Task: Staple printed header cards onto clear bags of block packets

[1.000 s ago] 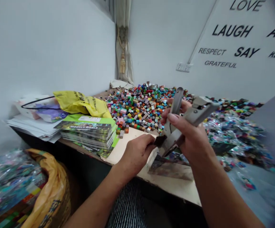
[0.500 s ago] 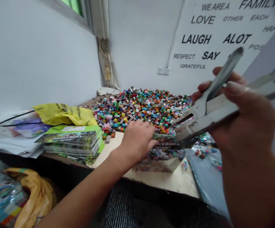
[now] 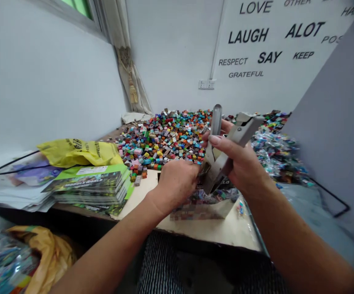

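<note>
My right hand point(image 3: 241, 157) is wrapped round a metal plier stapler point(image 3: 218, 163), whose jaws point down and left at the top of a clear plastic bag point(image 3: 200, 211). That bag has a dark printed header card point(image 3: 226, 182) and small colourful pieces behind the plastic. Closed fingers of my left hand point(image 3: 177, 181) grip the card's top edge, just left of the stapler's jaws. My fingertips and the jaw ends overlap, so whether the jaws have closed on the card is hard to see.
A big heap of tiny coloured bricks point(image 3: 171, 134) covers the table's back. At the left are a stack of printed booklets point(image 3: 88, 188) and a yellow bag point(image 3: 79, 152). Filled clear packets point(image 3: 275, 153) pile up at the right. An orange sack point(image 3: 47, 253) stands below the table's left edge.
The stapler in my right hand has come left and down, from beside the header card to its top edge by my left fingers. The view has shifted slightly.
</note>
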A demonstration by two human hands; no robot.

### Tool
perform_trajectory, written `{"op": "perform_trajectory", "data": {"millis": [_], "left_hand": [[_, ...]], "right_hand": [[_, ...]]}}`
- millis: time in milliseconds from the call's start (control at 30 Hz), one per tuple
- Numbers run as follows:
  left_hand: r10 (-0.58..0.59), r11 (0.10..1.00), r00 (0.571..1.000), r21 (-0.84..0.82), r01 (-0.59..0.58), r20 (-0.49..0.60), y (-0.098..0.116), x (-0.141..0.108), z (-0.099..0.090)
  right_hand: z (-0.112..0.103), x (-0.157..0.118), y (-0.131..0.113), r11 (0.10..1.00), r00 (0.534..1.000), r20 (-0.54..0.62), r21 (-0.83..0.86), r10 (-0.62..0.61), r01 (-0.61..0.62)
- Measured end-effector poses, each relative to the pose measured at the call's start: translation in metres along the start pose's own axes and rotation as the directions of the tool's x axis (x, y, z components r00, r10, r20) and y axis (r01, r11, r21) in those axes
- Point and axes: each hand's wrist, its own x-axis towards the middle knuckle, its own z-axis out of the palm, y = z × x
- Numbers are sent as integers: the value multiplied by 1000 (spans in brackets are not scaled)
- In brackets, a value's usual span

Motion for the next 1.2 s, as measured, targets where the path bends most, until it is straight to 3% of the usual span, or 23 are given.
{"op": "perform_trajectory", "data": {"millis": [200, 367, 700, 967, 1100, 1200], "left_hand": [[23, 1000, 1000, 19, -23, -18, 0, 1, 1], [38, 999, 999, -6, -38, 10, 0, 1, 0], [75, 997, 994, 19, -73, -78, -1, -1, 5], [55, 998, 997, -6, -55, -49, 1, -1, 4], [4, 997, 1000, -77, -4, 0, 1, -1, 1], [34, 994, 995, -100, -43, -90, -2, -6, -2]], "right_hand": [[-7, -9, 14, 989, 1000, 15, -151, 3, 0], [-13, -8, 4, 996, 998, -61, -90, 10, -16], [-7, -6, 14, 992, 999, -34, -124, -11, 7], [3, -2, 17, 980, 966, -228, -180, -120, 79], [6, 4, 19, 969, 969, -178, -209, -172, 133], [5, 8, 20, 971, 978, -146, -208, -148, 115]]}}
